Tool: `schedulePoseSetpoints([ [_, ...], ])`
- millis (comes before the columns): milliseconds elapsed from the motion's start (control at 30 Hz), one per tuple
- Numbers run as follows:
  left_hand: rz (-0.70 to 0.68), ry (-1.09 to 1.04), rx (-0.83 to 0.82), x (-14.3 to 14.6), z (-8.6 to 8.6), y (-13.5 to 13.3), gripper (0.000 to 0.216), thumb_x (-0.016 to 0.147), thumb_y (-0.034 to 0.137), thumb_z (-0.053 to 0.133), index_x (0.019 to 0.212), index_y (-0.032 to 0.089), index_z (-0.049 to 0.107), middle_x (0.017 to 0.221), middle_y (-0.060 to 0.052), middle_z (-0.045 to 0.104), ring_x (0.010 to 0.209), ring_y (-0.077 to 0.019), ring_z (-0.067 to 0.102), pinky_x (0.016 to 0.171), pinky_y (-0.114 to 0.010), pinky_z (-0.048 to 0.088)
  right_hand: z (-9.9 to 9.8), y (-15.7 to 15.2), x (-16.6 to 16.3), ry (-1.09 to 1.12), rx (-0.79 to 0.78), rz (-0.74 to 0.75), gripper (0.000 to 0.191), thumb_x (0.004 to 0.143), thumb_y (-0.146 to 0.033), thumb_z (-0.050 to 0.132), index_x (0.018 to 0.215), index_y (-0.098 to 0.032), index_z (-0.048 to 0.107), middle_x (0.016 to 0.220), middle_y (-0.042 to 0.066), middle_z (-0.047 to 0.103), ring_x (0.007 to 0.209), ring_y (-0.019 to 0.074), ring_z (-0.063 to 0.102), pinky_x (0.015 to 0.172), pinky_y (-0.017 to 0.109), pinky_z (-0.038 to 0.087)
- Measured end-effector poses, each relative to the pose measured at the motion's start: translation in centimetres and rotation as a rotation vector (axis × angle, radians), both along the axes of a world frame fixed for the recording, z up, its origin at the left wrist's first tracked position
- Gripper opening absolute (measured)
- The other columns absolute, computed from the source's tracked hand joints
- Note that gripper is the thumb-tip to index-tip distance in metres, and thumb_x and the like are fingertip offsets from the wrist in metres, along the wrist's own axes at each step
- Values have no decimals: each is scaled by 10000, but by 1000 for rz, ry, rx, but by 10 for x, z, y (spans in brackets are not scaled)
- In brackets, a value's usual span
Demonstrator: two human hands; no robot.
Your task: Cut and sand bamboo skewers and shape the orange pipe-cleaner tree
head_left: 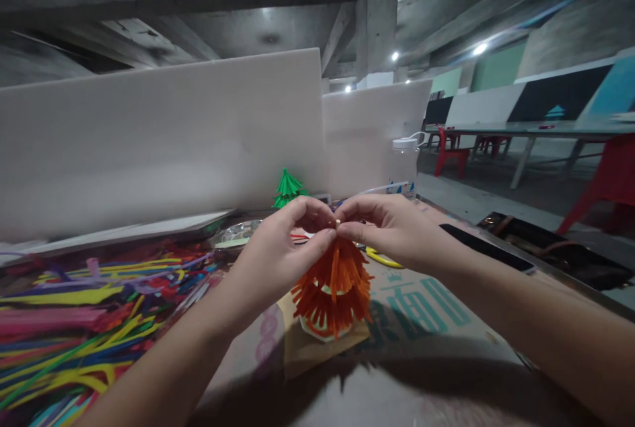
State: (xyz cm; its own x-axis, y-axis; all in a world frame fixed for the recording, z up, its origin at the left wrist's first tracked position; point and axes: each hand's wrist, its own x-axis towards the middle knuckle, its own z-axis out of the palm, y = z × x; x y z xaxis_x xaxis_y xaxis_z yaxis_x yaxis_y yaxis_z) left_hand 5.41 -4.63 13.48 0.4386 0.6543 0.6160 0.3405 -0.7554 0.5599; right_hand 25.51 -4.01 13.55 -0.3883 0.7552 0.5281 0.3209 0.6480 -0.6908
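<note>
An orange fringed paper tree [333, 291] stands on a piece of brown card in front of me. My left hand [282, 252] and my right hand [391, 225] meet at its top. Both pinch the tip of the tree, where a small pale stick end shows between the fingertips. The fingers of both hands are curled and closed on that tip.
A heap of colourful paper strips [74, 308] lies at the left. A finished green paper tree [288, 188] stands behind, before white divider boards [163, 136]. A black phone [486, 248] lies at the right, a clear plastic jar [405, 149] behind it. Red chairs and long tables stand farther right.
</note>
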Motion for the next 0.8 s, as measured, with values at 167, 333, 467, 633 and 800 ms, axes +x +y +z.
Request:
schedulePoseSetpoints([
  [167,268,322,384,-8,4,1,176,957,350,592,998,213,694,867,-31,698,833,-216,570,807,-388,414,-1,4,1,-17,10,-33,135,880,-284,621,916,-184,703,877,26,728,819,159,655,713,285,493],
  [333,188,453,406,-16,7,9,185,982,265,514,991,189,682,1107,-79,663,1052,-242,567,938,-415,396,-2,6,2,-35,13,-24,145,890,-307,611,904,-185,688,866,23,718,791,152,636,700,284,487],
  [467,184,406,285,-17,12,4,233,980,274,488,807,172,606,878,-47,639,886,-208,563,833,-368,416,-2,5,1,-25,38,-24,128,891,-283,596,896,-183,676,864,23,715,791,152,635,702,284,485],
  [633,47,291,207,-9,16,-17,225,983,249,480,853,186,653,898,-26,639,884,-178,581,821,-320,429,-1,4,-1,-34,48,-26,106,887,-250,593,878,-183,674,847,19,708,780,146,629,697,278,476],
  [800,-100,203,191,-5,7,-12,260,1011,286,462,905,198,681,930,-25,630,893,-163,598,825,-294,452,0,2,-2,-9,167,-30,86,878,-218,608,846,-182,679,878,24,678,822,143,620,717,272,463],
])
